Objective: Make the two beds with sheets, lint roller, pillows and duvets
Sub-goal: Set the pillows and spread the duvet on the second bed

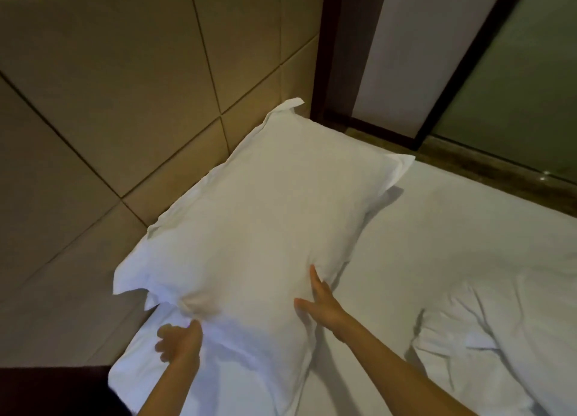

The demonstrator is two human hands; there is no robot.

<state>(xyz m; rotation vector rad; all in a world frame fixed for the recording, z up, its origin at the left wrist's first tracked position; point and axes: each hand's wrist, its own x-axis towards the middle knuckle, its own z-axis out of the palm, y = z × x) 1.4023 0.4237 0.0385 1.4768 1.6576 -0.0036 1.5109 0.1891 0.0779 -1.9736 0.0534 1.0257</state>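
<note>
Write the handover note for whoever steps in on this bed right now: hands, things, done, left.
Left hand: grips the pillow at its near corner.
Right hand: open, straight fingers against the pillow's near side.
Pillow: by the padded headboard, on the flat white sheet.
Crumpled bedding, likely the duvet: bunched on the bed to the right.
Done: sheet on, pillow nearly placed.
Left: settle the pillow, spread the duvet. Nothing else of the job is in view.

A hotel-style bedroom: white-sheeted bed [437, 244] at lower right, padded panel headboard [109, 103] upper left, dark-framed glass partition [515, 72] upper right.
</note>
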